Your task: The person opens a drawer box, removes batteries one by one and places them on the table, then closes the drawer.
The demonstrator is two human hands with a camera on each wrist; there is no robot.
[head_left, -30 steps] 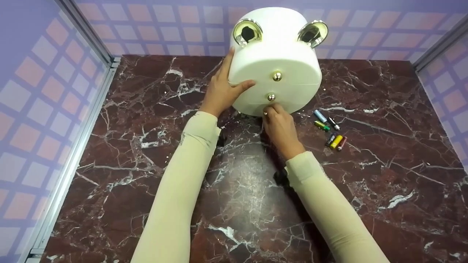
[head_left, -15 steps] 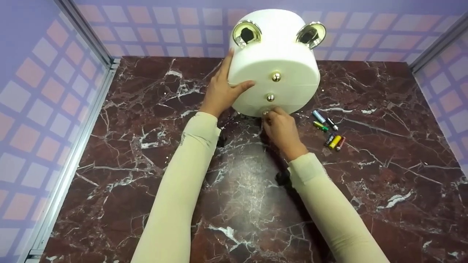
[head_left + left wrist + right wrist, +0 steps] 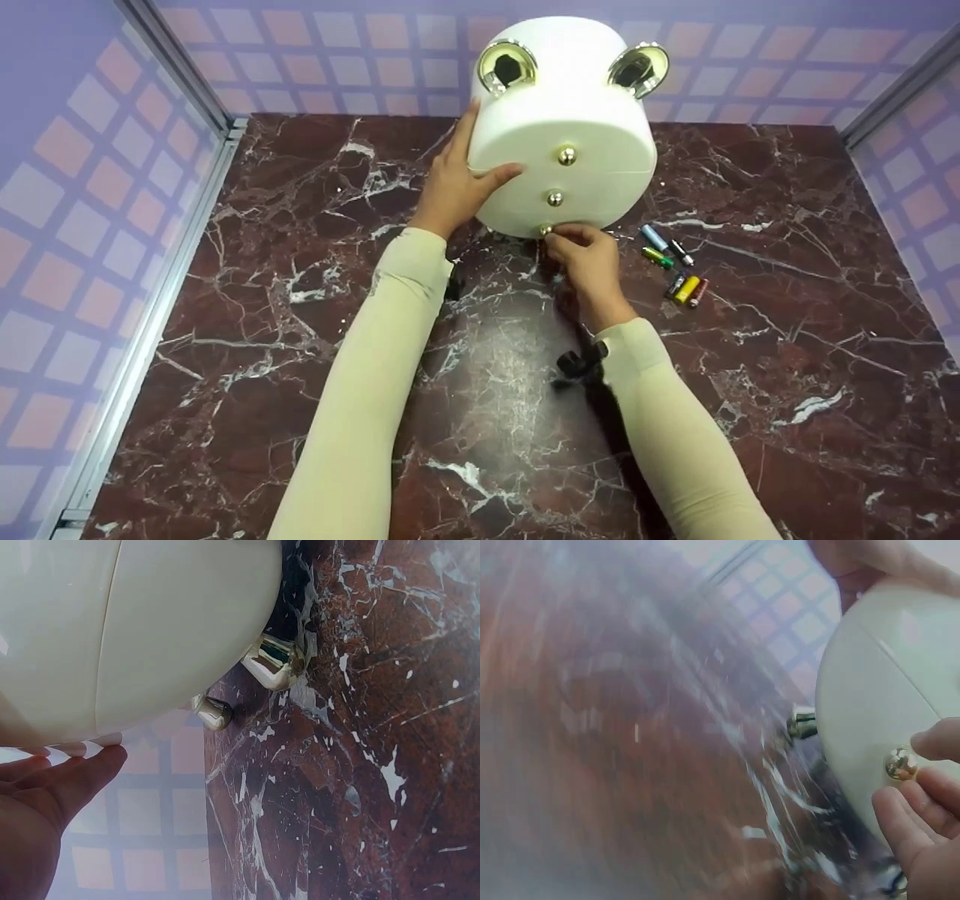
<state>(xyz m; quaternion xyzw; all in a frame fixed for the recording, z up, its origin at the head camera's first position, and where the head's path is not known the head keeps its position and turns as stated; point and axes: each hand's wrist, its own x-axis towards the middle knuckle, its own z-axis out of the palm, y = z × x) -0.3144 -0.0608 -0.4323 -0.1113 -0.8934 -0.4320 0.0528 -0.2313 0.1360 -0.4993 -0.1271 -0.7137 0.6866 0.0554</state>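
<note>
A white round-fronted drawer box [image 3: 517,202] with two gold ears stands at the back of the table. Three gold knobs run down its front. My left hand [image 3: 450,187] steadies its left side, thumb flat on the front and fingers straight along the side. In the left wrist view, that hand [image 3: 37,802] touches the shell at its edge. My right hand [image 3: 592,262] holds the lowest gold knob [image 3: 546,230] with thumb and fingertips. The right wrist view shows this knob [image 3: 901,763] between the thumb and the fingers.
Several small batteries [image 3: 686,290] in different colours lie on the dark red marbled table [image 3: 750,420] right of the box. Gold feet [image 3: 274,664] hold the box off the table. Tiled walls [image 3: 337,67] bound the table behind and at both sides.
My right hand has shifted slightly to the right and its wrist has turned, so the lowest knob now shows beside the fingertips. The left hand and the box have stayed almost still.
</note>
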